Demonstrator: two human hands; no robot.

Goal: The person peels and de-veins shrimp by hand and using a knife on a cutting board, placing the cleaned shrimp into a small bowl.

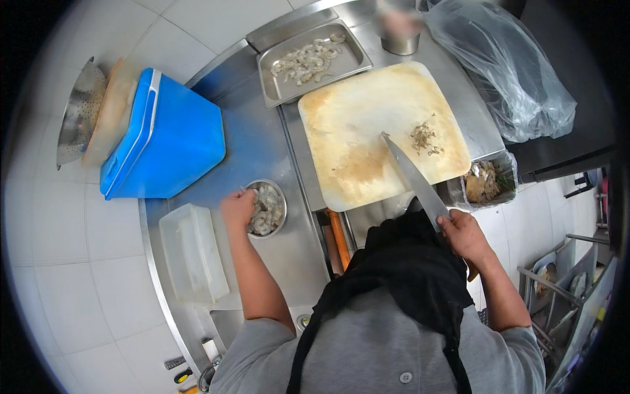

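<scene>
My right hand [465,234] grips a large chef's knife [416,175] near the heel of its blade. The knife slants over the near edge of a worn, stained white cutting board [369,103], its tip by a small scrap. Thin brown scraps [424,138], which look like shrimp veins, lie on the board's right side. My left hand [238,209] is at the left rim of a round metal bowl [284,216] of raw peeled shrimp [267,212]. Its fingers are curled in, and whatever they may pinch is hidden. More shrimp [310,61] lie in a steel pan [354,54] behind the board.
A blue cooler [182,138], a metal colander [81,118] and a clear plastic container [189,251] stand left. A metal container [401,45] is behind the board, its top blurred. Right are a clear plastic bag [517,74] and a lined bin [509,184] of scraps [482,183].
</scene>
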